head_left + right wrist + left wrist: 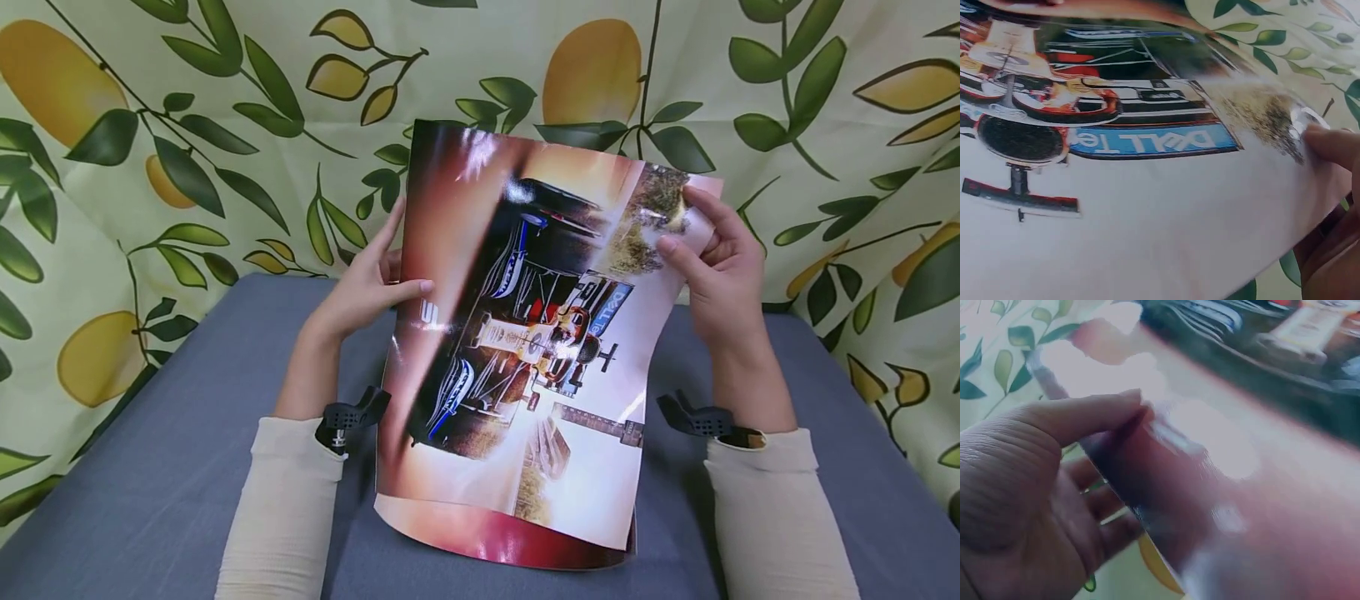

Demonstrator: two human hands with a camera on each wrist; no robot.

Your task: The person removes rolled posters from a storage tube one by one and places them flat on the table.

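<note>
A glossy magazine [517, 350] is held raised and tilted above a grey-blue table [150, 467]. Its left edge is pinched by the left hand [367, 287], the thumb laid on the printed face and the fingers curled behind the pages. Its upper right corner is clamped by the right hand [716, 258], the thumb pressed on the front near a blurred patch of foliage print and the fingers closed behind. A racing car photograph is shown on the open page. Cream sleeves [288, 500] are worn on both arms, and a leaf-and-lemon patterned cloth [150, 125] is hung behind the table.
</note>
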